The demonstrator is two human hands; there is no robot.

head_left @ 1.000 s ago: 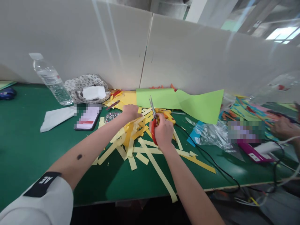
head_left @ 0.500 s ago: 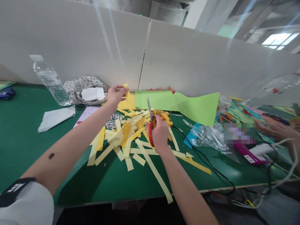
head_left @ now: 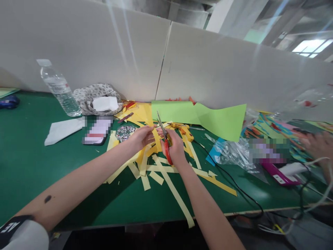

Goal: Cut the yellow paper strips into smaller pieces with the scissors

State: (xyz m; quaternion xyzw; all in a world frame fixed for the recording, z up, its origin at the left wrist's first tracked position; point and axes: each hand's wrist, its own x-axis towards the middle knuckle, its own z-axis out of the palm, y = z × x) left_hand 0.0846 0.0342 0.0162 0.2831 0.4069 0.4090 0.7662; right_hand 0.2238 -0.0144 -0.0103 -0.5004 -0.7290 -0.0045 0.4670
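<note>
My left hand (head_left: 144,137) pinches a yellow paper strip (head_left: 157,140), which stands up just left of the blades. In my right hand (head_left: 176,146) are red-handled scissors (head_left: 168,151), their blades pointing up and away from me. Both hands are close together over a heap of pale and deeper yellow paper strips (head_left: 144,161) on the green table. Just beyond my right hand lies a yellow glue gun (head_left: 185,130) with a black cord. Sheets of green paper (head_left: 174,110) rest behind, against the partition.
On the left are a water bottle (head_left: 61,91), a patterned cloth pouch (head_left: 85,95), a phone (head_left: 98,131) and a dish of gems (head_left: 125,133). To the right lie clear plastic wrap (head_left: 235,154) and a magenta device (head_left: 279,173). Another person's hand (head_left: 319,147) is at far right.
My left hand has come down and right with the yellow strip, from near the pouch to beside the scissors. The other person's hand has shifted right.
</note>
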